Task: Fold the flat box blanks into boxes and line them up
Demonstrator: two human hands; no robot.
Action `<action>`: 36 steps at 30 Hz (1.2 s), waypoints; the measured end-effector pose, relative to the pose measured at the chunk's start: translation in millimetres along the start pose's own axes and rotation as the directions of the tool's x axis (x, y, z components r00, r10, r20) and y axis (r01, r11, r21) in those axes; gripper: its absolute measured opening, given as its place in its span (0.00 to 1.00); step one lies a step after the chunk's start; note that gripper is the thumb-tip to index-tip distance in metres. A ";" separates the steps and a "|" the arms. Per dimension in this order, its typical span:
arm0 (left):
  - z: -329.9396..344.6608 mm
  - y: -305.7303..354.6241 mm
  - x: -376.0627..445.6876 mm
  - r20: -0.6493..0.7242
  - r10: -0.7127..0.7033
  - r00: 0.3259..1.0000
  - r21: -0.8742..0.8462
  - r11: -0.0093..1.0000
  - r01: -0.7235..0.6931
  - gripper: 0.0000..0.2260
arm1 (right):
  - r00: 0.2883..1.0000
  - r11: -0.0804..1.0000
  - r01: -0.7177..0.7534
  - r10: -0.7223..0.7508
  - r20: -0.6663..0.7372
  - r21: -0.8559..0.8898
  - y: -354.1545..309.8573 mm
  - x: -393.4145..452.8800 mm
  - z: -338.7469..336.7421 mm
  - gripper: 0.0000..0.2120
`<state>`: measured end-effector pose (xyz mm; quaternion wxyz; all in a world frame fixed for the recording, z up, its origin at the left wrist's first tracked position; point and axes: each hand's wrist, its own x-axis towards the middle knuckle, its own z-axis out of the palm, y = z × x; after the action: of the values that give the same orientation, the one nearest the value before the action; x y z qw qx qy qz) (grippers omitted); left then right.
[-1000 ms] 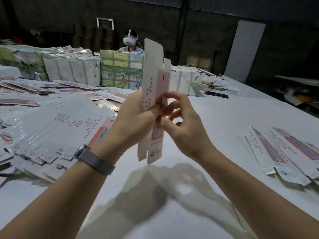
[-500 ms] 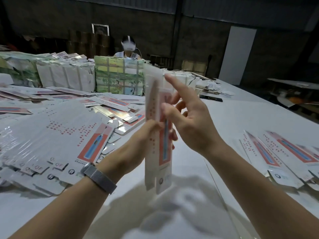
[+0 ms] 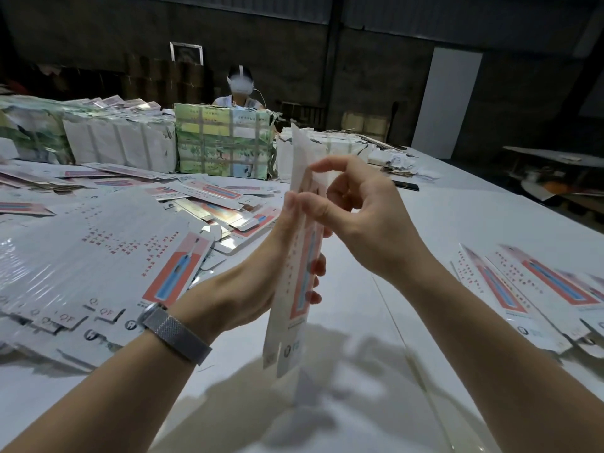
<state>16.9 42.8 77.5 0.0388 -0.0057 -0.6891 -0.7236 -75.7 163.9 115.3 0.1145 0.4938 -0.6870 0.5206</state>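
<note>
The long white cardboard box blank with a red and blue stripe [image 3: 302,256] stands almost straight up in the middle of the view, above the white table [image 3: 408,223]. The left hand [image 3: 261,279] wraps around its lower half, with fingertips showing on the far side. The right hand [image 3: 356,217] has come down from half a second ago. Then its pointer finger stuck up along the top of the blank; now its thumb and fingers curl in and pinch the blank's edge near the top. That looks like the start of squeezing the flat blank open into a tube. The big fanned pile of flat white blanks [image 3: 98,256] lies at 9 o'clock. A few more flat blanks [image 3: 529,289] lie at 3 o'clock.
</note>
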 end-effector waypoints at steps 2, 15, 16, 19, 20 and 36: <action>-2.4 0.6 1.9 0.005 -0.002 1.000 0.104 0.995 0.001 0.37 | 0.999 0.994 -0.031 0.028 0.036 0.103 1.6 0.3 -0.3 0.16; -15.1 -3.8 -0.3 0.162 0.041 0.986 0.193 0.979 -0.072 0.41 | 0.971 0.984 0.070 -0.104 0.213 0.164 -3.4 4.1 -35.3 0.05; -15.6 -3.8 0.5 0.152 0.055 0.987 0.197 0.977 -0.085 0.39 | 0.970 0.982 0.069 -0.107 0.218 0.173 -3.5 4.6 -35.7 0.05; -15.2 -3.6 1.2 0.107 0.061 0.992 0.231 0.969 -0.085 0.36 | 0.970 0.998 0.018 -0.033 0.240 0.066 -4.7 6.8 -35.3 0.10; -15.3 -4.0 1.3 0.095 0.058 0.994 0.231 0.970 -0.078 0.38 | 0.972 1.000 0.005 -0.009 0.236 0.016 -4.6 8.1 -34.4 0.14; -15.9 7.8 -2.2 0.071 0.112 0.991 0.187 0.975 -0.124 0.27 | 0.996 0.979 0.002 -0.019 0.083 0.202 -18.2 6.7 -29.6 0.13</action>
<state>20.3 26.7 84.4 0.0612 -0.0646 -0.7545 -0.6502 -75.0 185.3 143.5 0.0372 0.5281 -0.6324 0.5655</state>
